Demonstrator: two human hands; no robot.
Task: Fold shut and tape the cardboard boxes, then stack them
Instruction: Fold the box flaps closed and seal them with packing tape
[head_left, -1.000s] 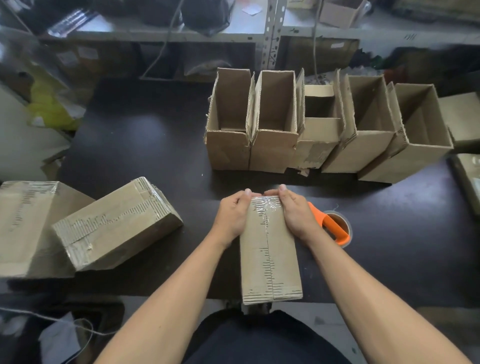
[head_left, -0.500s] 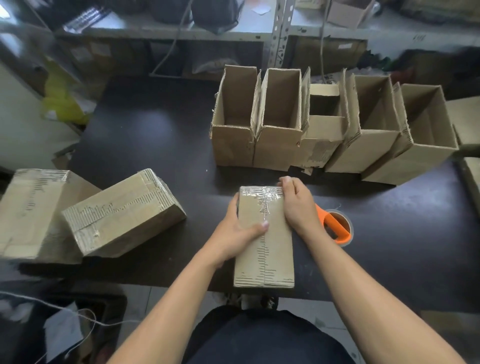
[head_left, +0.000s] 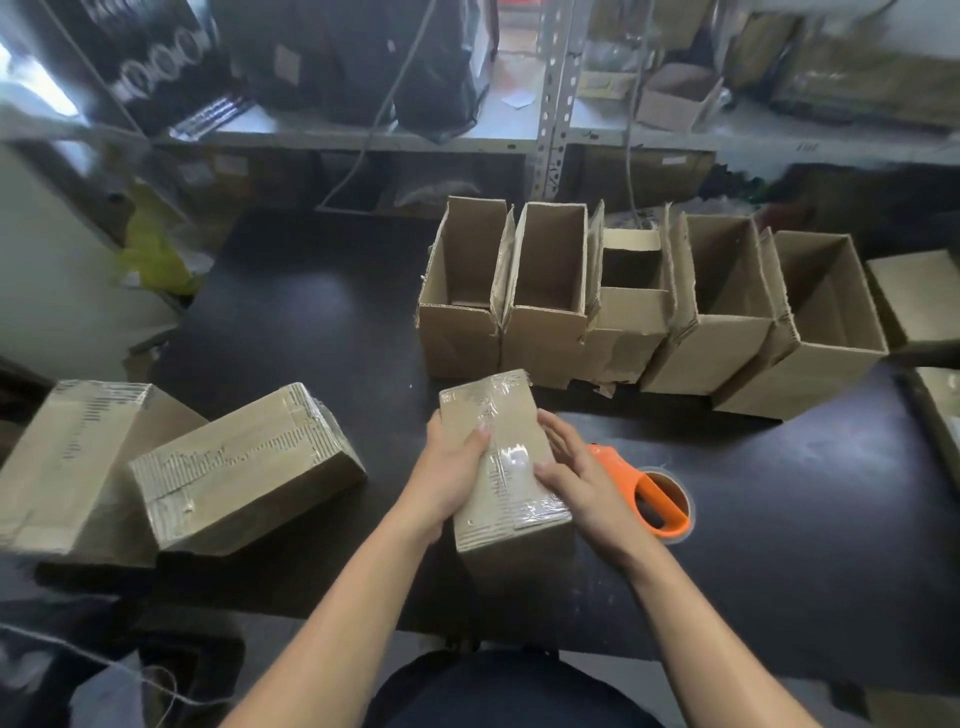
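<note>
Dark table (head_left: 311, 322) fills mid frame, near edge hidden by arms. Row of open boxes (head_left: 639, 306) upper centre-right, rightmost cut off. Two taped boxes (head_left: 156, 467) lower left, blurred. Taped box (head_left: 498, 452) centre, gripped between left hand (head_left: 449, 470) and right hand (head_left: 576, 480), thumbs on top. Orange tape dispenser (head_left: 652, 496) partly behind right hand.
</note>
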